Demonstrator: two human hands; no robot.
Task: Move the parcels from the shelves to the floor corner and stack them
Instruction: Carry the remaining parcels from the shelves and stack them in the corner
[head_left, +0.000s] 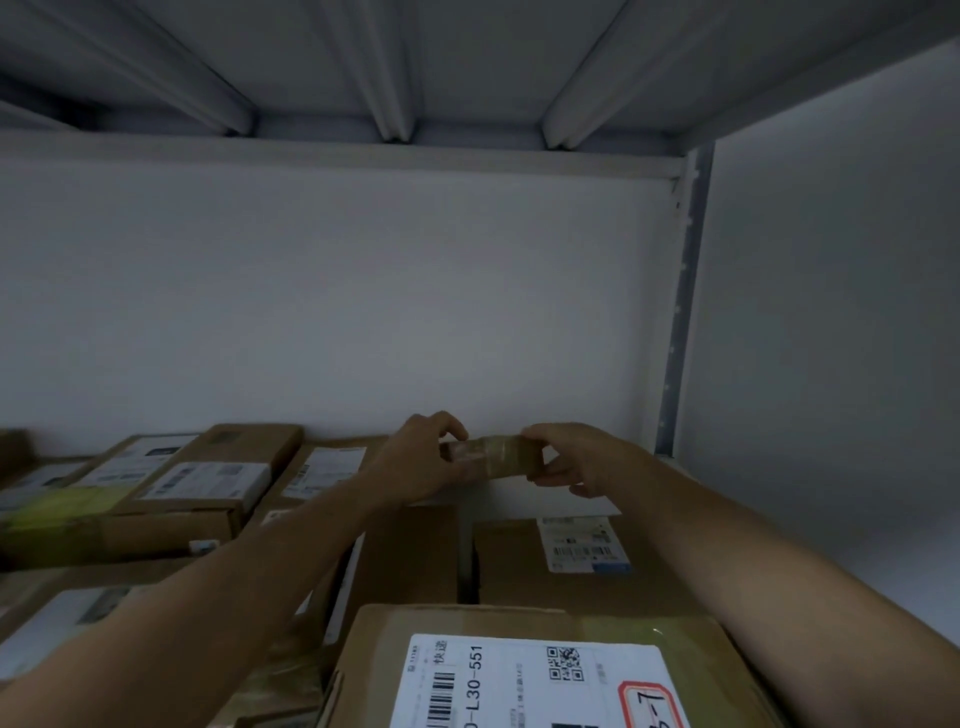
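Both arms reach deep into the shelf (566, 501). The left hand (423, 457) and right hand (569, 460) each pinch an end of a small taped parcel (493, 456) — it is held near the back wall, above larger boxes (561, 561).

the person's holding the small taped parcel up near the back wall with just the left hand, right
Not quite: both hands hold it. In the head view the left hand grips one end of the small taped parcel and the right hand pinches the other end, up near the back wall.
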